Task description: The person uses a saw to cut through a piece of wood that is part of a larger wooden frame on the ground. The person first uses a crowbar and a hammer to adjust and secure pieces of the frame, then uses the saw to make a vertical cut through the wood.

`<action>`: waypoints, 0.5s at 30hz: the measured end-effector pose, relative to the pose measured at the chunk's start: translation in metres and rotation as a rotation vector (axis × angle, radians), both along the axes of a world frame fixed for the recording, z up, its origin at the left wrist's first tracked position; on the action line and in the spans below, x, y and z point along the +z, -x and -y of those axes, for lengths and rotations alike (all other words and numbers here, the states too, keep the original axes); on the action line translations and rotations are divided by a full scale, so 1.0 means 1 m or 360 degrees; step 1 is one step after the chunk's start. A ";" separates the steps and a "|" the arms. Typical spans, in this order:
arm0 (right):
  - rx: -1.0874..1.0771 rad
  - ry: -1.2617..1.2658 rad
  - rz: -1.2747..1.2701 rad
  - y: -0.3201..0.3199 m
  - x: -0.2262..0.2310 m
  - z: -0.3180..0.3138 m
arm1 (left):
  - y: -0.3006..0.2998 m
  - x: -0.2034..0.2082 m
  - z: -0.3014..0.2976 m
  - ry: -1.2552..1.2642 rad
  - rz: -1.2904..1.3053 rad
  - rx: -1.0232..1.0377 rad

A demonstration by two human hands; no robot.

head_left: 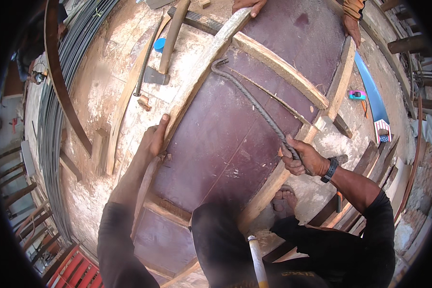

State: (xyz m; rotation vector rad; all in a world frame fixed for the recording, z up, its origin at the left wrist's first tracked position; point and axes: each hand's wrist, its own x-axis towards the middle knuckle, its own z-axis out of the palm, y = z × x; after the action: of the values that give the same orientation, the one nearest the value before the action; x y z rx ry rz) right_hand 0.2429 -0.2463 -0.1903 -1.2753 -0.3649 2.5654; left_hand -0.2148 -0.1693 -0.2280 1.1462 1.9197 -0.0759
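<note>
1. One view, head: the right hand [306, 157] clenches the crowbar [255, 104] near one end, so its hook reaches across the board [204, 153] toward the left-edge rail [197, 72].
2. The left hand [153, 139] touches that rail, perhaps for steadiness; fingers hidden, grip cannot be told.

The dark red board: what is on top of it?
Wooden bars cross the dark red board, and wood chips lie on it. The right hand holds a metal bar over it; whether it touches the board is unclear. The board's surface under the wooden bars is hidden.
</note>
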 end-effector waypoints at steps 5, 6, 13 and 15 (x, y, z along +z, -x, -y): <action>-0.0254 0.0089 -0.0176 0.033 -0.007 0.029 | -0.003 0.003 0.008 -0.0022 0.0010 0.0008; -0.0304 0.0076 -0.0175 0.042 -0.008 0.037 | -0.004 0.001 0.008 -0.0032 0.0036 0.0012; -0.0469 0.0068 -0.0086 0.081 -0.014 0.059 | -0.010 0.009 0.002 0.0097 0.0081 0.0077; -0.0536 0.0118 -0.0130 0.097 -0.005 0.061 | -0.005 0.004 0.005 0.0031 0.0090 0.0078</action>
State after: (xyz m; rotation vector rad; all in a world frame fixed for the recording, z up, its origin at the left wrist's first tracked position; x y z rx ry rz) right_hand 0.1459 -0.3069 -0.1956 -1.1395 -0.0334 2.3515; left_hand -0.2098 -0.1743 -0.2240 1.0773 1.8921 -0.0351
